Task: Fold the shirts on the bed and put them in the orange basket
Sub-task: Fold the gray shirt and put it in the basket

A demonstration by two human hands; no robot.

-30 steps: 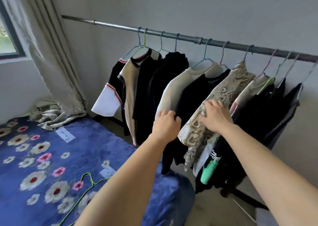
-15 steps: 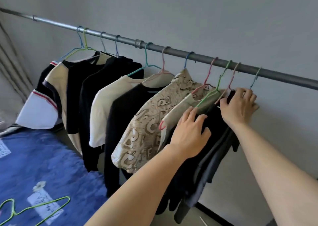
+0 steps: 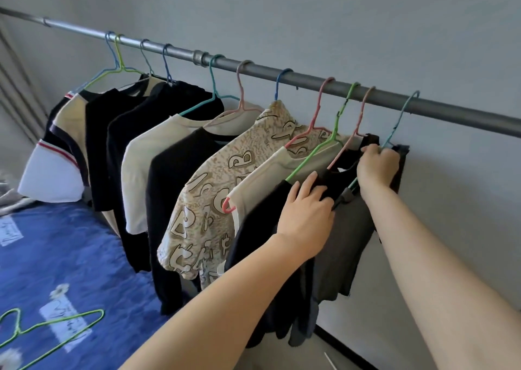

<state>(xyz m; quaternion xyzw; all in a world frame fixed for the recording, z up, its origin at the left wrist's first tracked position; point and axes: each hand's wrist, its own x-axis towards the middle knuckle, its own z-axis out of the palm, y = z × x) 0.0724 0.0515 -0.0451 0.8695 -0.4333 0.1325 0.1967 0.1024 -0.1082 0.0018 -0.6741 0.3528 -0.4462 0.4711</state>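
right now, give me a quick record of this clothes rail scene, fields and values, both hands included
rail: grey metal rail along the wall, shirts hanging on coloured wire hangers
left hand: left hand on the black shirt, fingers curled over its fabric
right hand: right hand grips the top of the dark grey shirt, last in the row
bed: blue flowered bedsheet, loose green wire hanger lying on it
orange basket: not in view
folded shirts: none in view
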